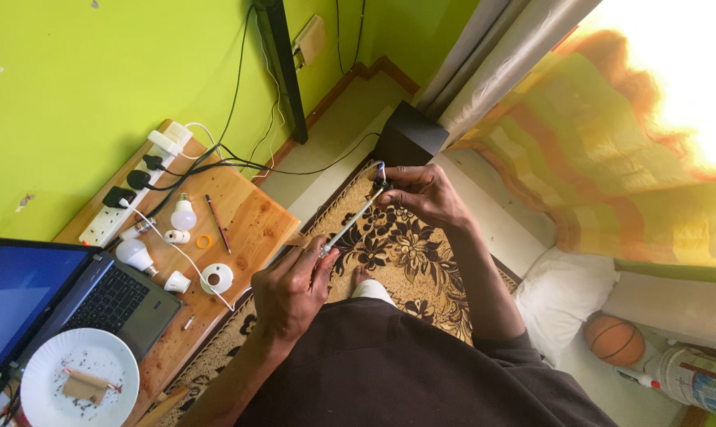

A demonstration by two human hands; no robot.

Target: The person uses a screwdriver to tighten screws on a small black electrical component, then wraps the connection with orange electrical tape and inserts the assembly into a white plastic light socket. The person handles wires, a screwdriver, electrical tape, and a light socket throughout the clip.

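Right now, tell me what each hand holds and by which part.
The left hand grips the near end of a thin white tool; the right hand pinches a small part at its tip.

Blue laptop screen (pixel 18 304) far left; labelled jar (pixel 702 379) btm right

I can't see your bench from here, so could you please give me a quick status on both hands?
Left hand and right hand each grip one end of a thin white tool, held above the patterned rug. Nothing between them. Bulbs lie on wooden table, untouched.
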